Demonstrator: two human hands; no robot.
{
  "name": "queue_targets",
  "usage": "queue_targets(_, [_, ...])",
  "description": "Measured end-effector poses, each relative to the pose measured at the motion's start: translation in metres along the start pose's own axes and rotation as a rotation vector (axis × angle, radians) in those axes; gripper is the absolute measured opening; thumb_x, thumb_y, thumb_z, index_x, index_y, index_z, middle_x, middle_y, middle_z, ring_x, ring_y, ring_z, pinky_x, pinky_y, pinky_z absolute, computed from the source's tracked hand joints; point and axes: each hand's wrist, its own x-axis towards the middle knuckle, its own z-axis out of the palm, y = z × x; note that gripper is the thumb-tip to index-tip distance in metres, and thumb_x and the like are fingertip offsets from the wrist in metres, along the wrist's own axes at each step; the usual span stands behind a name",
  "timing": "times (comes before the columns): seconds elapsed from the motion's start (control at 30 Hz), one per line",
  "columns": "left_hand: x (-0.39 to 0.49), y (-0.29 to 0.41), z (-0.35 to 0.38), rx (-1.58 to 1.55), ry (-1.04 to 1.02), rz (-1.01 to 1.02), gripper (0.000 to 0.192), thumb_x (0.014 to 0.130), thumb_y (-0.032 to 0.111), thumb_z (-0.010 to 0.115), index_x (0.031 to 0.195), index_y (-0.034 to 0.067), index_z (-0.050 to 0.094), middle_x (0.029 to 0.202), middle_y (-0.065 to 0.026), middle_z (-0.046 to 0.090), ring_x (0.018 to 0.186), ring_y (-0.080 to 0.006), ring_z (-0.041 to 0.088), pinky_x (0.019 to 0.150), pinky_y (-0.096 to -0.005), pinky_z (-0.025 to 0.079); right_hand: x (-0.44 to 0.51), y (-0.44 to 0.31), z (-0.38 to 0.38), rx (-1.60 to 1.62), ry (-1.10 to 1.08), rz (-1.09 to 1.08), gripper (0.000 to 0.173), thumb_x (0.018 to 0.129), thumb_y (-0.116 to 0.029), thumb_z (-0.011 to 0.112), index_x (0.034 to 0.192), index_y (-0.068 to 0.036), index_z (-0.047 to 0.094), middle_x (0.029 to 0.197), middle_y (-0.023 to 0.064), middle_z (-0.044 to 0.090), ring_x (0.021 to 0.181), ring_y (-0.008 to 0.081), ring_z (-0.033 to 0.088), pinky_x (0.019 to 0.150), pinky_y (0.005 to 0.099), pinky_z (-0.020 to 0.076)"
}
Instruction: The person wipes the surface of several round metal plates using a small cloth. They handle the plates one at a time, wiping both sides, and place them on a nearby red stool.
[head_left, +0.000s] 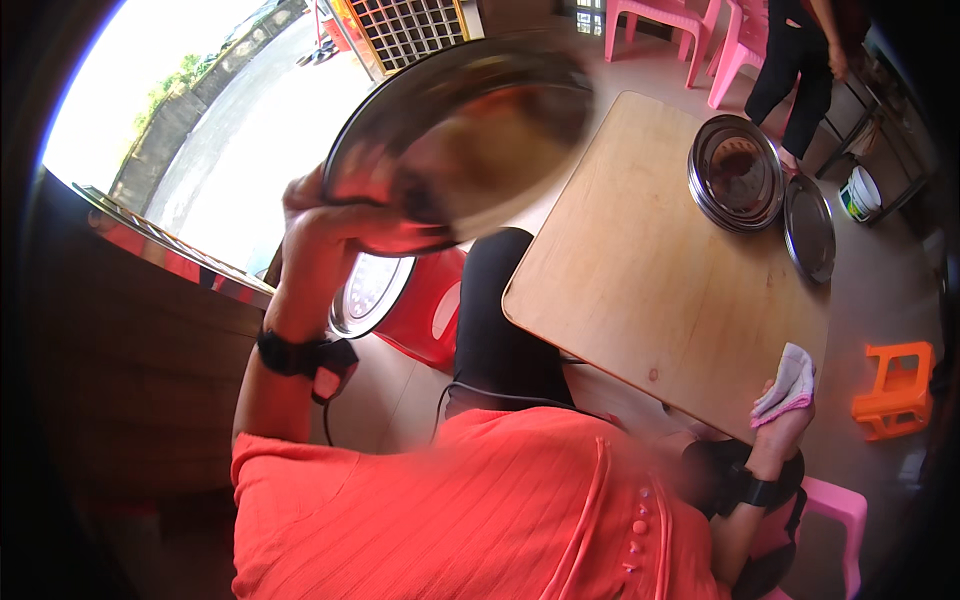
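Note:
In my left hand is a large round shiny metal plate, gripped by its near rim and raised tilted in front of me. Its surface is blurred and reflects red. My right hand, low by the right corner of the wooden table, holds a folded white cloth with a pink edge. A stack of round metal plates stands toward the table's far right. One more metal plate lies beside that stack, at the table's right edge.
Left of my leg, another metal plate rests on a red plastic stool. An orange stool is on the floor at right. A person stands beyond the table near pink chairs. A white bucket sits behind the plates.

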Motion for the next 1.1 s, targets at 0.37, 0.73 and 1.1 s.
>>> queue_targets(0.37, [-0.058,-0.131,-0.130,1.076,0.071,0.205,0.021,0.070,-0.002,0.072,0.086,0.002,0.060,0.066,-0.0132,0.049,0.057,-0.0269,0.050,0.056,-0.0371,0.042,0.031,0.017,-0.031,0.008,-0.094,-0.105,0.044,0.107,-0.043,0.049,0.123,-0.007,0.068,0.102,0.0037,0.070,0.077,0.0166,0.065,0.063,0.0312,0.0536])
queue_targets(0.73, [-0.093,-0.198,-0.163,1.322,-0.114,0.433,0.050,0.074,-0.009,0.063,0.120,0.010,0.071,0.096,-0.0094,0.070,0.090,-0.0295,0.068,0.079,-0.0409,0.056,0.057,0.024,-0.057,0.062,-0.135,-0.106,0.045,0.109,-0.036,0.045,0.133,-0.003,0.063,0.125,0.0058,0.068,0.114,0.0196,0.063,0.102,0.0337,0.0489])
queue_targets(1.1, [-0.116,-0.230,-0.181,1.504,-0.250,0.437,0.037,0.089,0.004,0.064,0.123,0.018,0.067,0.109,-0.0065,0.066,0.098,-0.0256,0.062,0.086,-0.0424,0.047,0.060,0.014,-0.067,-0.046,-0.104,-0.095,0.044,0.109,-0.034,0.044,0.133,-0.003,0.064,0.126,0.0060,0.068,0.114,0.0201,0.064,0.103,0.0342,0.0485])
